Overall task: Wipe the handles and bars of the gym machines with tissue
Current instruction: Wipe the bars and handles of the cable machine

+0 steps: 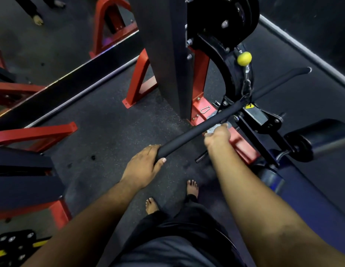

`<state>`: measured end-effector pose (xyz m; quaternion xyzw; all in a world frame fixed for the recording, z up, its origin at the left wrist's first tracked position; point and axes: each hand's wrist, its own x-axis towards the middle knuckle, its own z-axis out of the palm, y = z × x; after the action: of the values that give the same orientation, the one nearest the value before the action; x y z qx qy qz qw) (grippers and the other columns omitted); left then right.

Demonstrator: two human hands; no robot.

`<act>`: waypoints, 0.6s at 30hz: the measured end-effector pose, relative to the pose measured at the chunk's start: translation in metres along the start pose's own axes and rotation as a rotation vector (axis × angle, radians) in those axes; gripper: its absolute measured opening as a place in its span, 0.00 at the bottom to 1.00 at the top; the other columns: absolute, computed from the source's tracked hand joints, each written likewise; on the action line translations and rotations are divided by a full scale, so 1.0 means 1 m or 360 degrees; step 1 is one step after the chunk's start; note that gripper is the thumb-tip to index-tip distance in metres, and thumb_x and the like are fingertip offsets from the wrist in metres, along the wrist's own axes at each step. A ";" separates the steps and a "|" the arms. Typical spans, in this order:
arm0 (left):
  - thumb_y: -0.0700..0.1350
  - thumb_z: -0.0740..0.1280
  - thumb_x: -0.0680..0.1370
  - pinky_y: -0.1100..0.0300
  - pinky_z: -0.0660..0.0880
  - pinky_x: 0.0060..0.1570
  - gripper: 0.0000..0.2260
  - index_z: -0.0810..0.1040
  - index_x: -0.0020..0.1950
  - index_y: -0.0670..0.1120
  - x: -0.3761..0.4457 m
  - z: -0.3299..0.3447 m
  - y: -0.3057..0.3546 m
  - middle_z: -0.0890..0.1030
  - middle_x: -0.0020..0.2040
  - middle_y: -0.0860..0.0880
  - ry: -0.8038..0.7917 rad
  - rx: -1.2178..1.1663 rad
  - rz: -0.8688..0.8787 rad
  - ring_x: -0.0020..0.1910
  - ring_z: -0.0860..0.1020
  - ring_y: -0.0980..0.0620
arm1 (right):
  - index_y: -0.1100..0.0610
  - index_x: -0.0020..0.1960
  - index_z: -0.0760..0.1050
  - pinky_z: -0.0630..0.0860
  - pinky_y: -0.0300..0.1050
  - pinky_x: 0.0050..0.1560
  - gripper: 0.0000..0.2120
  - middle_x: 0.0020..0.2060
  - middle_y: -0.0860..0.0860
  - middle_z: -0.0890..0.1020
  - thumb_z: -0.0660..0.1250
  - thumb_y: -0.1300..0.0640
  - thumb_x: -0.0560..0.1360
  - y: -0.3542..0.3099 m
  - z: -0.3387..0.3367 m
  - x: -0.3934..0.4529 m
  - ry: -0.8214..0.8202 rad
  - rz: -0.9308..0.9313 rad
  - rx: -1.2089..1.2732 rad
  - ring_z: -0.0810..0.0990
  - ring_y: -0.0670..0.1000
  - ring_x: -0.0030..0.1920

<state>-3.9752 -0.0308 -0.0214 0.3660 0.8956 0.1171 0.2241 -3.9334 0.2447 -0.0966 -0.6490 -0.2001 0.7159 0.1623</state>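
Over the gym floor: pull-down bar hangs from a chain, free to swing.
Left hand: curled round the bar's near end, steadying it.
Right hand: pinches tissue against the bar's middle.
Handling: bar likely stiff, grippy; tissue soft, tearable.

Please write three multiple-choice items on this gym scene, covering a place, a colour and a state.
1. Where does the left hand hold the bar?
A. at its near end
B. at the chain
C. at its far end

2. What colour is the ball above the chain?
A. red
B. yellow
C. blue

3. What is the right hand doing?
A. hanging idle
B. resting flat on the pad
C. holding tissue against the bar

Answers: 1 A, its fingers wrap the end nearest the person; 2 B, it shows bright yellow; 3 C, pale tissue shows at the fingers on the bar.
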 end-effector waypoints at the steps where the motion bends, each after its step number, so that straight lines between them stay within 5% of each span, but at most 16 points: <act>1: 0.60 0.57 0.85 0.52 0.73 0.63 0.22 0.65 0.75 0.51 0.000 0.001 0.000 0.75 0.69 0.50 -0.0001 -0.0007 -0.0004 0.64 0.76 0.50 | 0.41 0.53 0.74 0.57 0.24 0.38 0.11 0.37 0.35 0.70 0.53 0.43 0.85 0.003 0.004 0.008 0.0026 0.0048 -0.0028 0.67 0.36 0.35; 4: 0.60 0.57 0.84 0.52 0.75 0.59 0.21 0.67 0.74 0.51 -0.001 0.003 0.001 0.76 0.65 0.51 0.0005 -0.0030 -0.0001 0.61 0.77 0.50 | 0.54 0.51 0.75 0.77 0.44 0.46 0.20 0.34 0.45 0.84 0.57 0.38 0.83 0.015 0.013 -0.034 -0.0184 0.0131 0.0102 0.80 0.49 0.40; 8: 0.60 0.57 0.84 0.52 0.75 0.58 0.21 0.67 0.74 0.50 0.000 0.002 0.000 0.77 0.64 0.51 0.0002 -0.0009 0.0015 0.59 0.77 0.51 | 0.57 0.53 0.75 0.78 0.59 0.63 0.32 0.45 0.57 0.83 0.56 0.28 0.76 0.014 0.011 -0.053 -0.0370 0.0118 0.0127 0.84 0.57 0.50; 13: 0.60 0.57 0.85 0.53 0.74 0.61 0.22 0.66 0.75 0.50 -0.001 0.005 0.000 0.76 0.66 0.50 -0.0004 0.0000 0.0006 0.61 0.76 0.50 | 0.57 0.65 0.73 0.83 0.52 0.44 0.38 0.52 0.57 0.81 0.54 0.25 0.76 -0.060 0.017 0.001 -0.0146 -0.0161 0.0148 0.84 0.56 0.49; 16: 0.61 0.56 0.84 0.51 0.75 0.61 0.23 0.66 0.74 0.51 0.000 0.005 -0.001 0.76 0.66 0.50 -0.0008 -0.0011 -0.0025 0.61 0.77 0.50 | 0.55 0.60 0.73 0.83 0.47 0.35 0.29 0.45 0.53 0.80 0.61 0.30 0.78 -0.050 0.015 0.013 -0.0102 -0.0136 0.0056 0.84 0.52 0.38; 18: 0.62 0.55 0.84 0.51 0.75 0.61 0.23 0.66 0.74 0.51 0.001 0.005 -0.002 0.76 0.65 0.50 -0.0015 -0.0008 -0.0030 0.61 0.77 0.50 | 0.54 0.53 0.74 0.83 0.46 0.38 0.25 0.41 0.50 0.80 0.63 0.31 0.77 -0.025 0.016 -0.007 -0.0226 -0.0014 0.0061 0.82 0.50 0.36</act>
<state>-3.9747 -0.0313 -0.0269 0.3577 0.8976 0.1155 0.2302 -3.9488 0.2618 -0.0765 -0.5925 -0.2002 0.7631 0.1632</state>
